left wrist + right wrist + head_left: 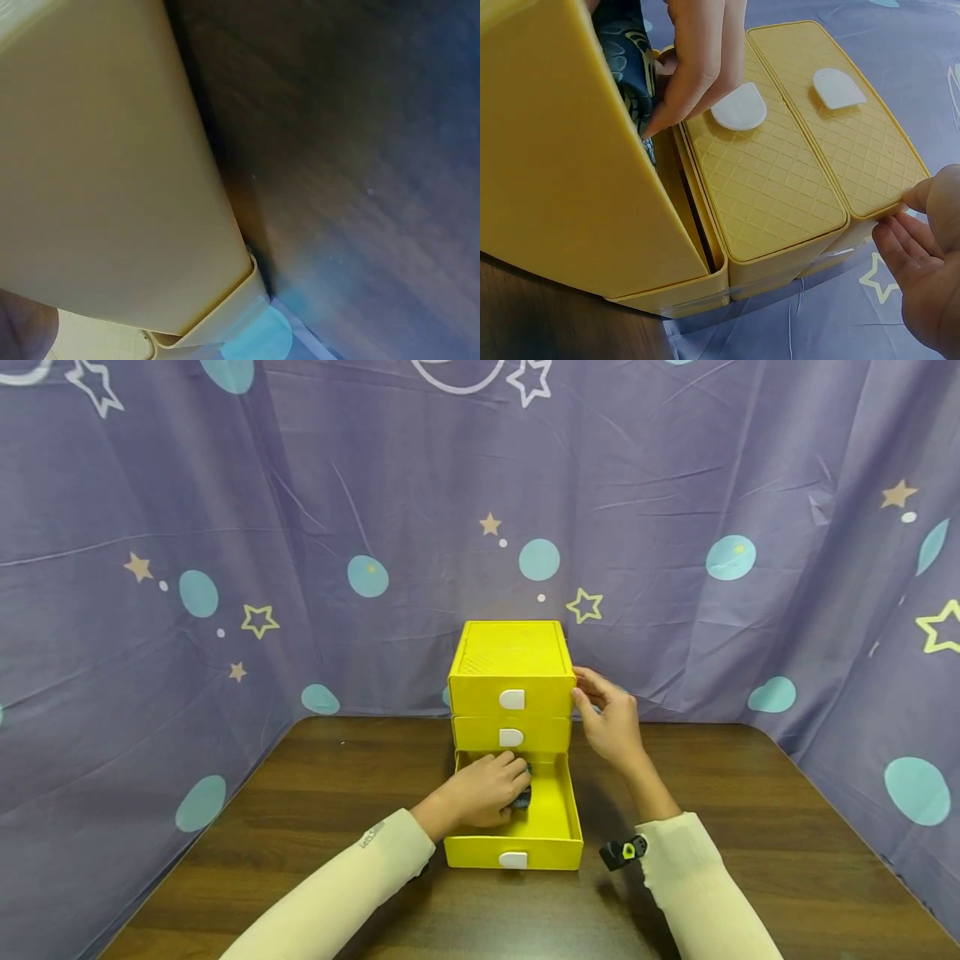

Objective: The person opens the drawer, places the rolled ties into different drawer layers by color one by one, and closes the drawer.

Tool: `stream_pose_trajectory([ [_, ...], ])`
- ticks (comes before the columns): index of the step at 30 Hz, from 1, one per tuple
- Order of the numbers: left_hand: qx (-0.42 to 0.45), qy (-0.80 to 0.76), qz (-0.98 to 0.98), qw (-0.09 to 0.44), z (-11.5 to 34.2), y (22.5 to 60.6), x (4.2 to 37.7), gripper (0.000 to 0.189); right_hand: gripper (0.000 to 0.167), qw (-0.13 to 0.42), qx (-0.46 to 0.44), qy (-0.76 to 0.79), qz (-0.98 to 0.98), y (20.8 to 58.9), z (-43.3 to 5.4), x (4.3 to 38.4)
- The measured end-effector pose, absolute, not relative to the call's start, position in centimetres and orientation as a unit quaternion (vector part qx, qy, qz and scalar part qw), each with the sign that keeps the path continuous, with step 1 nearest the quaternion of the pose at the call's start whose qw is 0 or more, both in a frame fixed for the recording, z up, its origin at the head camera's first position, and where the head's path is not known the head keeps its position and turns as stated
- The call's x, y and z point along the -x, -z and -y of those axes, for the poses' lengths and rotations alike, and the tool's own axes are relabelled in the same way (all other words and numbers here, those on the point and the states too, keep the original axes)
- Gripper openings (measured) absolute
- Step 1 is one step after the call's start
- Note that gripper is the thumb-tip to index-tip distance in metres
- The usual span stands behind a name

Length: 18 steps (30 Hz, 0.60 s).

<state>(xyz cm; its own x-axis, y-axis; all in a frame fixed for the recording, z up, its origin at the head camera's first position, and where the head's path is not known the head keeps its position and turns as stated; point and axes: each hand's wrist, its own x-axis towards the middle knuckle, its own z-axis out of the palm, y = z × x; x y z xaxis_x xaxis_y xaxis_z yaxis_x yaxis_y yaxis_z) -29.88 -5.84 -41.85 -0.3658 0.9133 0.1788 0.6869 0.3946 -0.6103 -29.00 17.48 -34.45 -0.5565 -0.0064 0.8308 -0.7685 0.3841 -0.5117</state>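
A yellow drawer cabinet with white tabs stands on the table, its bottom drawer pulled out and the two drawers above closed. Inside the open drawer, my left hand grips a dark, patterned folded cloth. The right wrist view shows curled fingers around this cloth, partly hidden by the drawer wall. My right hand touches the cabinet's upper right side, thumb at the front edge and fingers along the side. In the left wrist view, the drawer's outer wall hides most of the hand.
The brown wooden table extends to both sides of the cabinet. Behind it hangs a purple curtain with stars and blue spots. A black wrist strap with a small device is at the right sleeve.
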Motion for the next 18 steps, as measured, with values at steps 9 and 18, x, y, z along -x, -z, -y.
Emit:
stream_pose_trajectory([
  [9, 0.492, -0.221, 0.812, 0.224, 5.83, 41.95, 29.7, 0.05, 0.031, 0.389, -0.261, -0.493, 0.733, 34.39, -17.5, 28.95],
  [18, 0.514, -0.207, 0.803, 0.221, 6.08, 41.35, 29.13, 0.058, 0.031, 0.392, -0.263, -0.491, 0.732, 34.41, -17.56, 28.92],
])
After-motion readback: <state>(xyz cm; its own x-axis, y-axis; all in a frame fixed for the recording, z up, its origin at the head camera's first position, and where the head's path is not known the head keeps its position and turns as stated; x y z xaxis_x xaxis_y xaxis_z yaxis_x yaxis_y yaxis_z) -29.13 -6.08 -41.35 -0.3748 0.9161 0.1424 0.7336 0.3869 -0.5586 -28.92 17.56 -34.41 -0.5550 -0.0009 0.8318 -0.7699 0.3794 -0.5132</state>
